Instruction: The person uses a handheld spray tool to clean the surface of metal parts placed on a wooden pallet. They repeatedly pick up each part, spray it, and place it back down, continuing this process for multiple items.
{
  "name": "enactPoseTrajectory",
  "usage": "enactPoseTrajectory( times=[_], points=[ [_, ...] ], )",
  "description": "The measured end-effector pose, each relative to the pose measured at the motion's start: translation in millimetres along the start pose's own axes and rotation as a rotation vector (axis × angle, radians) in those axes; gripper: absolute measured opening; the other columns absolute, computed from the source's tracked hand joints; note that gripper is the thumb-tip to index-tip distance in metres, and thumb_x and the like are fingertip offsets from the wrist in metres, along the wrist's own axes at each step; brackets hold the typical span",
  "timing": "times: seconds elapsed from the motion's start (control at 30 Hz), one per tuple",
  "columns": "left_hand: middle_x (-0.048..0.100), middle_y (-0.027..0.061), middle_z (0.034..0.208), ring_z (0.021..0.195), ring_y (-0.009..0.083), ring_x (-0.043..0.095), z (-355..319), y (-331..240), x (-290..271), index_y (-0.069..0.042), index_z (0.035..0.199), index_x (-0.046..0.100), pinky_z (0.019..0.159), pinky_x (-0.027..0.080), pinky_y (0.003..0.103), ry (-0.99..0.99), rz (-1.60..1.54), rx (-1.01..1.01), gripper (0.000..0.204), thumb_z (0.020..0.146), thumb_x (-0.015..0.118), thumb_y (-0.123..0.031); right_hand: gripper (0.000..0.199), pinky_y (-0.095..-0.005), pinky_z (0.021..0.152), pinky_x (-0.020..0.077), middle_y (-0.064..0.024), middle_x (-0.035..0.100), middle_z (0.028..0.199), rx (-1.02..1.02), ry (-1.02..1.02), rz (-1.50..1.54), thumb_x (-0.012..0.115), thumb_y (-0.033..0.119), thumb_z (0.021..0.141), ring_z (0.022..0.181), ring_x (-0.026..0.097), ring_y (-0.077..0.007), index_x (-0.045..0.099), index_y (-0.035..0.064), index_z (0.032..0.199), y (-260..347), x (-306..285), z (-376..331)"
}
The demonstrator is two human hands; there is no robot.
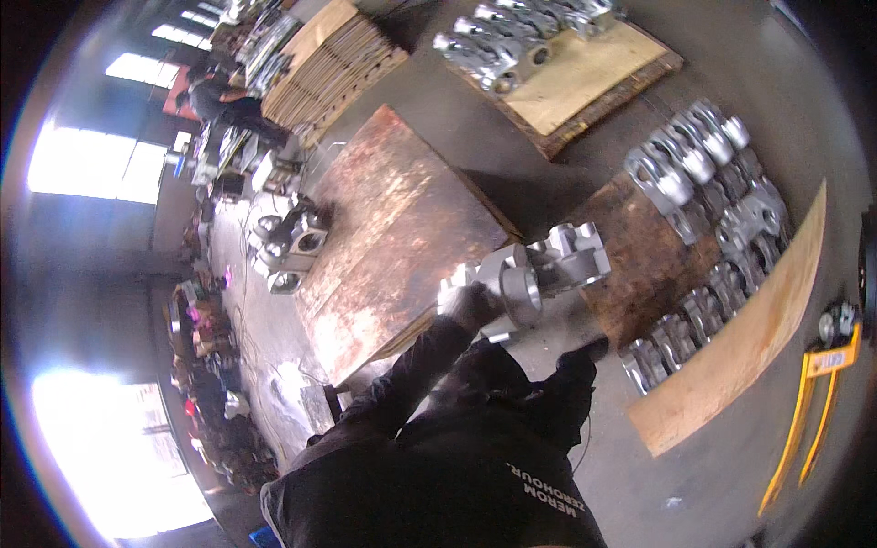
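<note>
My left hand (472,307), dark and apparently gloved, reaches forward and is closed on a silver metal casting (521,290). A thick round ring shows on the casting, right beside my fingers. Beyond the ring are pronged lugs (574,258); I cannot tell whether they belong to the same piece. The casting overlaps the near right corner of a worn wooden board (384,219); whether it rests there is unclear. Right of my body is a dark shape (585,354), perhaps my right hand and sleeve; no fingers show on it.
More castings (297,239) sit at the board's left side. Rows of them stand at right (685,164) and on a far pallet (585,78). A curved-looking plywood sheet (731,374) and a yellow pallet truck (808,411) lie right. Far left, a person (224,99) stands by stacked boards (324,68).
</note>
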State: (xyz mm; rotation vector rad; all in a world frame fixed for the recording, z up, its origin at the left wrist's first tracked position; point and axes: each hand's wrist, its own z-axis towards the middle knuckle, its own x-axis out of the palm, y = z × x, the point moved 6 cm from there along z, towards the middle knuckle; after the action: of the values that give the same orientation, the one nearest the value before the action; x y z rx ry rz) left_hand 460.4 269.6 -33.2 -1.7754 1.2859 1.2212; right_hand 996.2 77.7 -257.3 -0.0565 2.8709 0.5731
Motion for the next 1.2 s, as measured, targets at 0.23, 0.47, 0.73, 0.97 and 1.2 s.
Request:
enactPoseTrajectory(
  times=[0.23,0.47,0.73,0.97,1.2],
  points=[
    [0.062,0.0128,0.097,0.088,0.0316,0.06,-126.4,206.8,-18.6,-0.005,0.075,0.071,0.071,0.049,0.04,-0.374,-0.204,-0.365,0.016,0.073,0.065,-0.02,0.054,-0.0398,0.053,0.0533,-0.0136,0.064,0.08,-0.098,-0.048,-0.071,0.054,0.056,0.092,0.06,0.063,-0.0259,0.054,0.0099,0.119,0.1,45.1,-29.3],
    [0.063,0.0054,0.072,0.066,0.0207,0.062,-225.1,378.0,103.2,-0.01,0.075,0.065,0.058,0.049,0.034,-0.187,-0.572,-0.415,0.012,0.084,0.057,-0.01,0.056,-0.0411,0.054,0.0543,-0.0156,0.064,0.08,-0.135,-0.102,-0.106,0.054,0.059,0.091,0.06,0.063,-0.0279,0.054,0.0101,0.119,11.6,70.6,-68.5],
    [0.066,0.0157,0.084,0.071,0.0222,0.063,-390.7,596.0,268.5,-0.005,0.077,0.064,0.06,0.049,0.033,-0.034,-0.544,-0.729,0.016,0.085,0.054,-0.013,0.042,-0.0325,0.044,0.0399,-0.0033,0.056,0.06,0.007,-0.248,-0.117,0.061,0.058,0.087,0.049,0.052,-0.0167,0.056,0.0173,0.076,31.3,106.2,-133.0],
    [0.062,0.0165,0.121,0.103,0.0255,0.061,-400.6,579.5,336.5,-0.005,0.123,0.058,0.082,0.049,0.035,-0.105,-0.887,-0.94,0.034,0.093,0.046,-0.014,0.042,-0.0516,0.063,0.0532,-0.0172,0.063,0.086,-0.168,-0.088,-0.37,0.055,0.049,0.093,0.073,0.064,-0.0342,0.057,0.0098,0.108,65.2,101.1,-129.5],
    [0.06,0.0171,0.124,0.106,0.0284,0.06,-385.6,580.0,341.9,-0.005,0.124,0.057,0.087,0.048,0.037,0.023,-0.713,-1.036,0.035,0.095,0.045,-0.017,0.032,-0.0409,0.065,0.0568,-0.0152,0.066,0.078,-0.245,-0.215,-0.451,0.057,0.031,0.094,0.065,0.067,-0.0302,0.055,0.0084,0.116,54.0,97.0,-146.9]
  ],
)
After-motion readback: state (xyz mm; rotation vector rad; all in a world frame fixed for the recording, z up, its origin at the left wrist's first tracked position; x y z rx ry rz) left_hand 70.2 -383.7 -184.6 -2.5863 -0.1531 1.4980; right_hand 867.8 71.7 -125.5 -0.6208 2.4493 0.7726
